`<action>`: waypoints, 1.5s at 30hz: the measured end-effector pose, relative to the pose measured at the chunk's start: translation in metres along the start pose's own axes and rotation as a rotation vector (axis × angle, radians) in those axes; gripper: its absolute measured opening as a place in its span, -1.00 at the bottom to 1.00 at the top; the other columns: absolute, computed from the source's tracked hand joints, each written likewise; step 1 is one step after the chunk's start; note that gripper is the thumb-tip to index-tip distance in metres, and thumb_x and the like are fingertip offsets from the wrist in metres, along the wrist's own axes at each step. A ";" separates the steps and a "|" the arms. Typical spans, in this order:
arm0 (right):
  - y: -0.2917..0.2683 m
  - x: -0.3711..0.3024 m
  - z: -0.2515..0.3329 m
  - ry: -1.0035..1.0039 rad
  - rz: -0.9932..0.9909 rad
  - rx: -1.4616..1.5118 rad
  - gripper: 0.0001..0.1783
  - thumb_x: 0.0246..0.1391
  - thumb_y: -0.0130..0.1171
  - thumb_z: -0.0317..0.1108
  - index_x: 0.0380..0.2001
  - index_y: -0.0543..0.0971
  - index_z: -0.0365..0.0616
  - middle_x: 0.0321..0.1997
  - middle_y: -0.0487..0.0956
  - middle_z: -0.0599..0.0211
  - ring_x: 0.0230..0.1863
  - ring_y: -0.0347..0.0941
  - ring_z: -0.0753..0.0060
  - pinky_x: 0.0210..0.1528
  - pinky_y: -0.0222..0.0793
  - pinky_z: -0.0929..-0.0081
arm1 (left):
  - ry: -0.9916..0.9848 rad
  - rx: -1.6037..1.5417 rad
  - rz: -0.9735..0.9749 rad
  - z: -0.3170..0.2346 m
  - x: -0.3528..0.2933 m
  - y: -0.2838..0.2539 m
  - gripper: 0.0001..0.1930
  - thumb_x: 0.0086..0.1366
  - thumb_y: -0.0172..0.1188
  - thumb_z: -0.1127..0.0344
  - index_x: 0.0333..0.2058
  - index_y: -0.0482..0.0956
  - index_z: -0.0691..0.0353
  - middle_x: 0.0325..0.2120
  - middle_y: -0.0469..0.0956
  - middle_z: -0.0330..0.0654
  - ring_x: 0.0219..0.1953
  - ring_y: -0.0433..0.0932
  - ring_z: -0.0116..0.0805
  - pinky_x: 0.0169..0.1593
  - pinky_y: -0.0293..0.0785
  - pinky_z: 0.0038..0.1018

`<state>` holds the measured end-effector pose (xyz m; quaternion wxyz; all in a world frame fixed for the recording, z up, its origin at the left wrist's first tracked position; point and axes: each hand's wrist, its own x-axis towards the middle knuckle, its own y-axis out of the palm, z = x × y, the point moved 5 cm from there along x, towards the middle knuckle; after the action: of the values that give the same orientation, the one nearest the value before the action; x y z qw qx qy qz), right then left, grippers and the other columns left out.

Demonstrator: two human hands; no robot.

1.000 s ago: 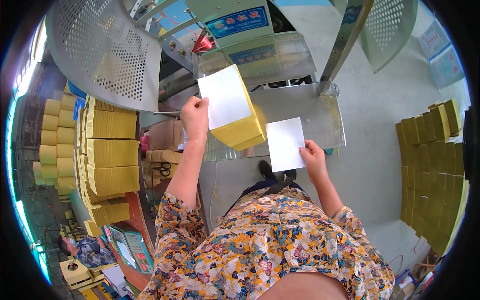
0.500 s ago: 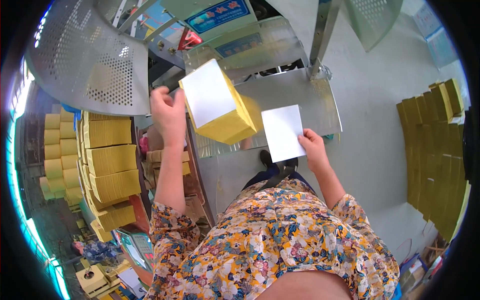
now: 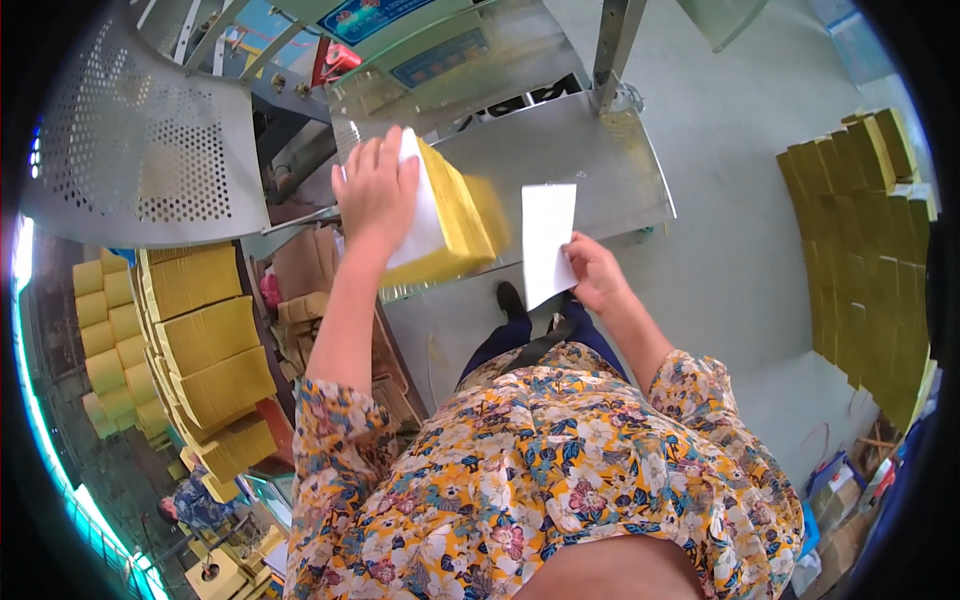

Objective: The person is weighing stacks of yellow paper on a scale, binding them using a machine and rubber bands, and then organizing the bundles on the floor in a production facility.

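A thick yellow paper stack (image 3: 462,215) with a white sheet (image 3: 428,228) on top stands on the metal table (image 3: 610,170) in front of me. My left hand (image 3: 378,195) lies on that top sheet, its fingers stretched out over the far left part. To the right of the stack, my right hand (image 3: 595,272) pinches a white card (image 3: 547,240) at its right edge. The card is held up in the air, tilted so that it looks narrow. The stack's left side is hidden behind my left hand and arm.
Bundled yellow paper stacks (image 3: 205,335) line the left side, with a perforated metal plate (image 3: 150,150) beyond them. A wall of yellow bundles (image 3: 865,240) stands on the right. An upright metal post (image 3: 617,50) rises at the table's far side.
My left hand has come from beside the stack onto its top sheet. The card in my right hand has turned and shows narrower. The whole view has shifted a little.
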<state>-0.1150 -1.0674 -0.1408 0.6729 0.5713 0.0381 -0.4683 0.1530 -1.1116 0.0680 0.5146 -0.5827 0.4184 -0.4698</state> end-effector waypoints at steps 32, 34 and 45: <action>0.064 0.015 -0.058 0.057 -0.015 -0.076 -0.80 0.12 0.04 -0.41 -0.22 0.55 -0.26 -0.19 0.60 0.25 -0.17 0.54 0.40 -0.07 0.47 0.41 | -0.247 -1.895 0.022 0.158 -0.091 0.134 -0.35 0.49 -0.33 -0.12 0.43 -0.24 -0.11 0.44 -0.20 -0.27 0.40 0.01 -0.28 0.39 0.08 -0.30; 0.054 0.020 -0.059 0.036 -0.101 -0.228 -0.74 0.13 0.02 -0.47 -0.12 0.53 -0.29 -0.19 0.61 0.25 -0.19 0.56 0.44 -0.08 0.50 0.44 | -0.311 -1.997 0.080 0.156 -0.094 0.139 -0.39 0.50 -0.33 -0.10 0.42 -0.12 -0.04 0.38 -0.04 -0.22 0.34 0.12 -0.29 0.35 0.14 -0.32; 0.081 0.015 -0.054 -0.472 -0.571 -1.015 -0.58 0.03 0.08 -0.45 0.02 0.49 -0.16 -0.26 0.59 0.21 -0.28 0.53 0.40 -0.11 0.43 0.44 | -0.296 -1.600 0.135 0.208 -0.110 0.178 -0.43 0.51 -0.29 -0.10 0.09 0.37 0.31 -0.05 0.43 -0.16 -0.03 0.47 -0.38 0.05 0.43 -0.44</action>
<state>-0.0260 -1.0404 -0.1088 0.6991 0.0294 0.2572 -0.6665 0.3325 -0.9832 -0.1279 0.0199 -0.8033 0.5891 0.0852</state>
